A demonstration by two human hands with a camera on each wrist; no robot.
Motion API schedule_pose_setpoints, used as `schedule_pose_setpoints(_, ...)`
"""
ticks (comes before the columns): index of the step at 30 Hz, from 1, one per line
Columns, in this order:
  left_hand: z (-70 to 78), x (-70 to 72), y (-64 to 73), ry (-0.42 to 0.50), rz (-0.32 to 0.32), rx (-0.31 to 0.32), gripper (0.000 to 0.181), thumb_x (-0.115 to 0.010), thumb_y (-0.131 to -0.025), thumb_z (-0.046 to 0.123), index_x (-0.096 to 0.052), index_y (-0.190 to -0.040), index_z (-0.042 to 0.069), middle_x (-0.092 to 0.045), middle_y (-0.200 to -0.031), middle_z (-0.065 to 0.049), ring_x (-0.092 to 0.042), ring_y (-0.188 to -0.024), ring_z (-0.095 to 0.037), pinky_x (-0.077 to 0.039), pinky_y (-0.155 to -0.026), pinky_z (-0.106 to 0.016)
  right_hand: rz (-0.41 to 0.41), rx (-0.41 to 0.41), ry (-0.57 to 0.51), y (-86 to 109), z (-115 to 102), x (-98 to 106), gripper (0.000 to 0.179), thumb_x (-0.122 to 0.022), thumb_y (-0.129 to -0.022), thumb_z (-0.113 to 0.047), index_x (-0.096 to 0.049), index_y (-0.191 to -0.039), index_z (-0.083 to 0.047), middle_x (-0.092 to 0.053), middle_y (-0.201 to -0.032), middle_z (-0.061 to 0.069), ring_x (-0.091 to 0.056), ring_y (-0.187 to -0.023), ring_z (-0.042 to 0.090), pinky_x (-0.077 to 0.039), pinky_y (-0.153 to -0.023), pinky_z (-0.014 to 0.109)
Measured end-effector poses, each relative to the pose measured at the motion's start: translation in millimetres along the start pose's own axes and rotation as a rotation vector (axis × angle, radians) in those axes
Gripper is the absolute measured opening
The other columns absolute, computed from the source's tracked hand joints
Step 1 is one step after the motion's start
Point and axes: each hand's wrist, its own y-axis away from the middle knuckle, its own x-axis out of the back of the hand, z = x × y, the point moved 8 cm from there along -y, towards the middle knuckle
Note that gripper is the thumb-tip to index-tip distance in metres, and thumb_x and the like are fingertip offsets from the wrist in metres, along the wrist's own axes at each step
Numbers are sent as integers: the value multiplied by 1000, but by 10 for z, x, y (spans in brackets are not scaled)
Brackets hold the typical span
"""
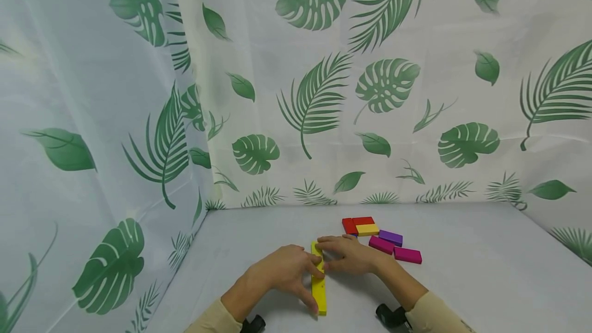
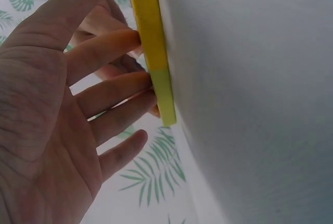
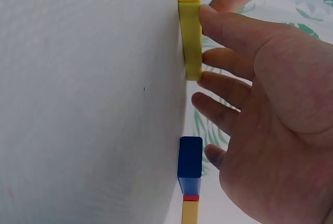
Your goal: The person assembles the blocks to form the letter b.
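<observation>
The yellow blocks (image 1: 318,288) lie in a straight line on the desk (image 1: 254,235). The left hand (image 1: 288,270) has its fingers spread apart, touching them. The right hand (image 1: 355,255) has its fingers apart too, touching the far end. Near that hand lie red blocks (image 1: 363,221), a purple block (image 1: 390,237) and pink blocks (image 1: 407,255).

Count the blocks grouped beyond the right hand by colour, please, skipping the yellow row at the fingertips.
Red blocks: 2
Pale yellow block: 1
Blue block: 1
Purple block: 1
Magenta blocks: 2
Total in view: 7
</observation>
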Motion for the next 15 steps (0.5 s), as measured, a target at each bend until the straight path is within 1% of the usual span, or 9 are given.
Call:
schedule_pose_setpoints(10,1,-6,11,35,-25,28,68,-83,-69,74,-77,-125,35,-64,-145,8,-62,-128,-4,-52,-106,-29,7,-1,-23,8,-4,4,56,-72,-97,-40,-60,-147,-20,-51,-159,3,-43,-150,31,-18,-123,71)
schedule_pose_setpoints(15,2,-5,9,43,-29,31,69,-83,-69,74,-76,-126,35,-64,-145,9,-62,-126,-3,-52,-106,-28,10,-2,-16,-3,-12,13,55,-73,-96,-39,-61,-146,-17,-53,-157,4,-44,-149,30,-19,-123,71)
